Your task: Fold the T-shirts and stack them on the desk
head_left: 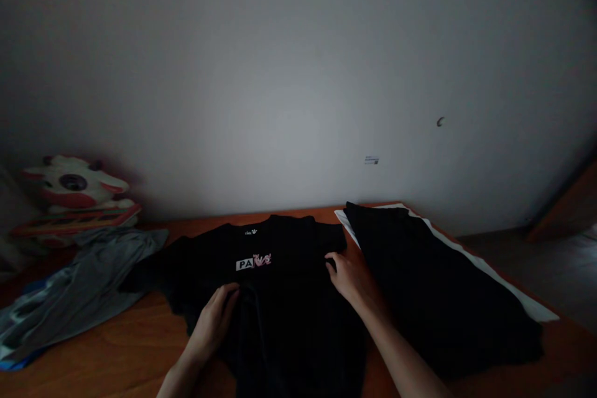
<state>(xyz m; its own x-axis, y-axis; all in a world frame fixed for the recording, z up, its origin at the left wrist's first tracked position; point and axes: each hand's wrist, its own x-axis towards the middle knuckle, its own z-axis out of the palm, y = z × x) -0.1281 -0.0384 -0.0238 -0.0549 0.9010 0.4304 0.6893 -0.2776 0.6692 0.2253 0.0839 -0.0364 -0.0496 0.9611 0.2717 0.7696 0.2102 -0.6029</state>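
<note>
A black T-shirt (pixel 289 311) with a small "PA" and pink print on its chest lies spread on the wooden table (pixel 112 348), its neck toward the wall. Folds run down its front beside my left hand (pixel 215 317), whose fingers are bent together on the cloth near the print. At the shirt's right side, under the sleeve, my right hand (pixel 342 275) pinches the edge between thumb and fingers. The dark cloth makes the exact grip hard to see.
Dark garments (pixel 433 286) lie on a white cloth (pixel 527 301) at the right. A grey garment (pixel 97 280) lies crumpled at the left, before a cow-shaped toy keyboard (pixel 77 199). Behind the table stands a pale wall (pixel 280 87).
</note>
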